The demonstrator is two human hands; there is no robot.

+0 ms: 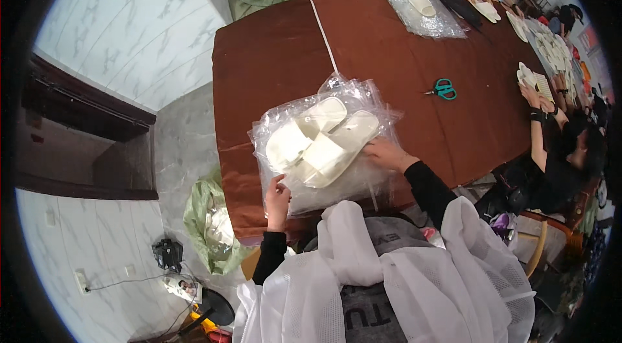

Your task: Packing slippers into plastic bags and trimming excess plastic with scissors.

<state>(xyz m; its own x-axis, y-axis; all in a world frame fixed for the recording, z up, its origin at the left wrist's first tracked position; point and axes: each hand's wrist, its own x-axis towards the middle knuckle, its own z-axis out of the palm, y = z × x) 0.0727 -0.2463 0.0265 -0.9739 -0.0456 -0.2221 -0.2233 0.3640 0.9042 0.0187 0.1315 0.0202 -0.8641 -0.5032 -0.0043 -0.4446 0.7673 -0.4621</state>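
A pair of cream slippers point(330, 155) lies on a stack of clear plastic bags point(311, 197) on the table in front of me, soles down and side by side. My right hand point(391, 154) is at the right edge of the nearer slipper, its fingers against the sole and partly hidden by it. By the lower left of the pair, over the bags' edge, my left hand point(278, 204) has its index finger stretched out and its other fingers loosely bent. I see nothing held in it.
Teal-handled scissors point(445, 89) lie right of the bags on the brown-covered table point(272, 58). A bagged slipper point(420, 3) is at the far edge. Co-workers handle slippers along the right side, one person's hands point(536, 98) closest. A green sack point(210, 226) stands on the floor at left.
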